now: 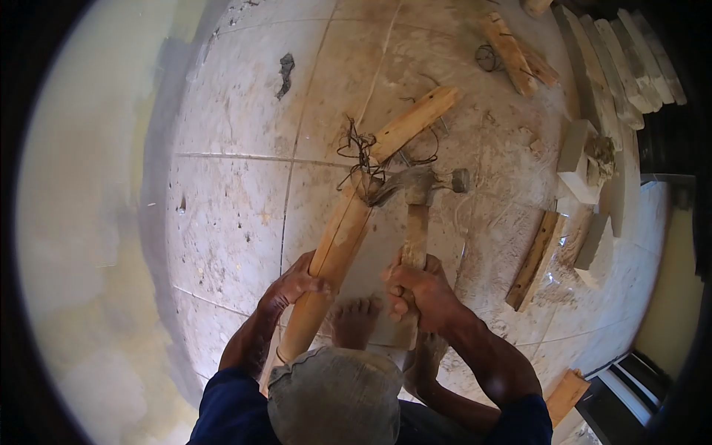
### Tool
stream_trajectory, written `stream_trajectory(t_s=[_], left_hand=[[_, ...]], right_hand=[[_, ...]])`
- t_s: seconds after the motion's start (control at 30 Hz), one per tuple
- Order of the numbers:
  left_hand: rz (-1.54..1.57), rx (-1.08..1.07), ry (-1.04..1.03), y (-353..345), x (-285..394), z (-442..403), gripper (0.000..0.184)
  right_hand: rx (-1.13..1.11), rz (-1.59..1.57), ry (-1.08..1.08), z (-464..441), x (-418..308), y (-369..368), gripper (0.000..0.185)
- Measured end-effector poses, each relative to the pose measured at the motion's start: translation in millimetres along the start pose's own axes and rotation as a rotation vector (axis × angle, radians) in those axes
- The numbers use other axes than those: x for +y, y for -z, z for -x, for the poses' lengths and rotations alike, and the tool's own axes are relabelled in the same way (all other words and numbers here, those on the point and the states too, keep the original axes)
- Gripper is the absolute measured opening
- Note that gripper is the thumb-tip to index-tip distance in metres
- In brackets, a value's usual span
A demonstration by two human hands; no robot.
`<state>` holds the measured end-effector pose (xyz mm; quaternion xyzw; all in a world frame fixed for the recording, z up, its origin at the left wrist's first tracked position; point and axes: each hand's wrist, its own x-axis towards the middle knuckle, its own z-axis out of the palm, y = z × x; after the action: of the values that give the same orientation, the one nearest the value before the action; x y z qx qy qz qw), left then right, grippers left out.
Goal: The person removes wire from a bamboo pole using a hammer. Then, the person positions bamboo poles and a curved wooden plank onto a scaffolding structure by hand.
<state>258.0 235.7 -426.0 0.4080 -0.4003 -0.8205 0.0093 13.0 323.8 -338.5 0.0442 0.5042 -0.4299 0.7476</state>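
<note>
Our left hand (299, 281) is clasping a post (337, 248) slanting forward-right, towards the hammer (417, 211) our right hand (428, 291) is gripping.

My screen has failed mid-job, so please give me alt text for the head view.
A person's right grip holds a hammer, its claw at the far end of a wooden pole, which the left grip holds. Tangled wire and a short board lie just beyond, on a dirty tiled floor.
</note>
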Motion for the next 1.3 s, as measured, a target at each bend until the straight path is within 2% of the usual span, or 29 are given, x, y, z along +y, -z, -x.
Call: stream_trajectory(t_s=[0.07,0.23,0.33,0.4,0.47,0.6,0.7,0.77,0.8,0.87,1.0,1.07,1.3], left_hand=[[-0.018,-0.002,0.002,0.6,-0.8,-1.6,0.069],[0.014,0.054,-0.010,-2.5,1.2,-1.8,0.067],[0.128,-0.048,-0.015,-1.9,3.3,-3.3,0.064],[-0.059,-0.031,0.022,-1.0,12.6,-1.8,0.064],[-0.066,-0.024,0.019,-1.4,11.7,0.3,0.065],[-0.113,-0.011,-0.055,-5.9,3.9,-5.9,0.068],[-0.054,-0.031,-0.004,-8.2,5.9,-4.6,0.070],[-0.032,-0.040,-0.006,-8.7,8.4,-2.8,0.070],[-0.015,-0.053,-0.004,-8.5,8.9,-2.6,0.070],[-0.036,-0.037,-0.019,-13.2,8.1,-4.2,0.072],[-0.176,-0.033,-0.102,-14.2,-1.0,-5.1,0.078],[-0.144,-0.029,-0.097,-21.0,3.6,-1.8,0.080],[-0.191,-0.047,-0.061,-18.4,-0.2,-1.4,0.076]], right_hand=[[-0.068,-0.052,0.019,-1.0,2.3,0.5,0.010],[-0.036,0.024,-0.029,0.5,-4.2,0.5,0.010],[-0.016,0.025,0.018,-2.5,4.5,-3.0,0.011],[-0.026,0.003,0.058,-3.0,3.0,-1.7,0.016],[-0.028,0.173,-0.012,-2.1,-13.0,5.9,0.011],[-0.092,0.241,-0.039,-1.2,-28.6,23.3,0.010],[-0.048,0.277,-0.074,-1.3,-22.2,25.6,0.009],[-0.012,0.195,0.016,-5.4,-1.1,24.4,0.009],[-0.012,0.195,0.016,-3.6,1.2,19.7,0.009],[-0.050,-0.010,0.012,3.1,1.5,10.1,0.017],[-0.001,-0.042,-0.053,12.8,-12.6,23.6,0.016],[-0.066,0.172,-0.058,13.0,-22.3,32.6,0.010],[-0.097,0.531,-0.120,14.9,-63.0,50.2,0.011]])
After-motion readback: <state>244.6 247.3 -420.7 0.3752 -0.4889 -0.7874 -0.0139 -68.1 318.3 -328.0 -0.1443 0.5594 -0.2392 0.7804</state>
